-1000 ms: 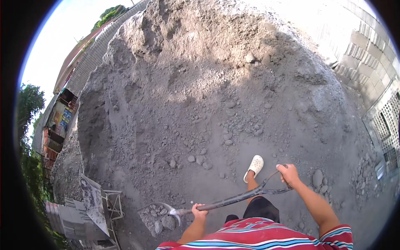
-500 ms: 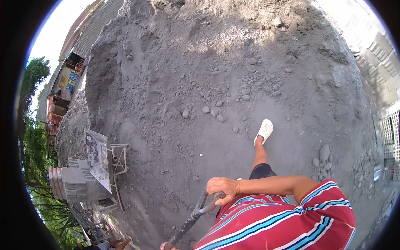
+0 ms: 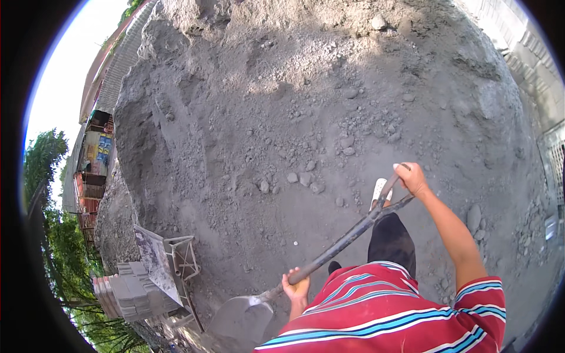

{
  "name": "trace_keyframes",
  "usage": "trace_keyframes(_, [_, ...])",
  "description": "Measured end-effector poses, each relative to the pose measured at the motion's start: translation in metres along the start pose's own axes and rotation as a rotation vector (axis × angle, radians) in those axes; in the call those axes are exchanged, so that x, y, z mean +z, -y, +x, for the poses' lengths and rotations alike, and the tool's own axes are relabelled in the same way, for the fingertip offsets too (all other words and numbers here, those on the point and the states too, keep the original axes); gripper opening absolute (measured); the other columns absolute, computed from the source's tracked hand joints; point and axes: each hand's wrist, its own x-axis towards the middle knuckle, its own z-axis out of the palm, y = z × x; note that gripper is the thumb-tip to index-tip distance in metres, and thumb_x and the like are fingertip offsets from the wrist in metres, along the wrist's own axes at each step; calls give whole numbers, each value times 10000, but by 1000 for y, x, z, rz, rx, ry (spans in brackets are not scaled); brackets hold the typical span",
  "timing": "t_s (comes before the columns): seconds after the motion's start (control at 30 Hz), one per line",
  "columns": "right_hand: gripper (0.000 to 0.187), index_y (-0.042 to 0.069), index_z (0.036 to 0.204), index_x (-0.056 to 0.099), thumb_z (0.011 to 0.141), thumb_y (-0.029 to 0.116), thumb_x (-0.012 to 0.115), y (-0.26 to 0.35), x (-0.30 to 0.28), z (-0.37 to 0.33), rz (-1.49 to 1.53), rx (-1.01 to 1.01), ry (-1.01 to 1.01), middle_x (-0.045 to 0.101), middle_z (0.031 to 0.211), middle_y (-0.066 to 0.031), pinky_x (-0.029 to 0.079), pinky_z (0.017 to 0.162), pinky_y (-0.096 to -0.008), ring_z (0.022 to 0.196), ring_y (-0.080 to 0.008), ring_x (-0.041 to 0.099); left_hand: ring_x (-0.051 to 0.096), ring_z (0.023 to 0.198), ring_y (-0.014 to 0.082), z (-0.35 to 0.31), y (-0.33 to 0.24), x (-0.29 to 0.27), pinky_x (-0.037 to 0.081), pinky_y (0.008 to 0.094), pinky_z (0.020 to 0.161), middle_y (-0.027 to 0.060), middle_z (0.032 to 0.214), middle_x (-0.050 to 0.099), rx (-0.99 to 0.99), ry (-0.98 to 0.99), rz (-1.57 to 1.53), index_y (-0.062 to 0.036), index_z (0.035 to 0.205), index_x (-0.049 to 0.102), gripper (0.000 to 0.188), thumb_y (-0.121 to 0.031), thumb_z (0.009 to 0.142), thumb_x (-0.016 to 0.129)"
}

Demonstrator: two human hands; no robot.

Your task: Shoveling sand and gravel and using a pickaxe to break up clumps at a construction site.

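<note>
A shovel (image 3: 336,249) with a dark shaft slants across in front of my body. My right hand (image 3: 412,179) is closed on the grip at its upper end, out to the right. Lower down, near the blade, the fingers of my left hand (image 3: 296,288) wrap round the shaft. The wide blade (image 3: 240,319) lies at the lower left, off the near end of the wheelbarrow (image 3: 158,259); its face is grey like the ground, and I cannot tell how much sand is on it.
A high bank of grey sand and gravel (image 3: 247,117) rises ahead, with loose stones (image 3: 306,178) at its foot. Stacked grey blocks (image 3: 132,291) stand behind the wheelbarrow. More blocks (image 3: 535,82) line the right. My white clog (image 3: 379,191) is on the ground ahead.
My right hand has swung up and to the right with the shovel grip. The left hand and the blade have come into view at the lower left. The view has shifted slightly.
</note>
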Motion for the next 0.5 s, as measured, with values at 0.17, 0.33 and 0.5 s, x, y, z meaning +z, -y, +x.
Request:
trace_keyframes(0.17, [428, 40, 490, 419, 735, 391, 441, 28, -158, 24, 14, 140, -417, 381, 378, -30, 281, 310, -235, 302, -109, 361, 492, 807, 239, 58, 111, 190, 355, 410, 784, 49, 727, 550, -288, 83, 237, -76, 625, 507, 263, -333, 683, 508])
trace_keyframes(0.33, [435, 66, 454, 383, 736, 388, 464, 7, -150, -41, 135, 511, -748, 364, 353, -37, 281, 271, -244, 261, -129, 347, 466, 544, 188, 200, 178, 279, 403, 354, 614, 35, 560, 467, -413, 36, 440, -87, 610, 461, 70, -120, 643, 514])
trace_keyframes(0.5, [463, 95, 447, 343, 705, 460, 463, 14, -116, -151, 182, 856, -1382, 290, 354, -12, 294, 282, -259, 286, -140, 324, 459, 538, 187, 230, 310, 304, 401, 337, 565, 32, 555, 444, -850, -34, 764, -89, 590, 435, 108, -133, 611, 531])
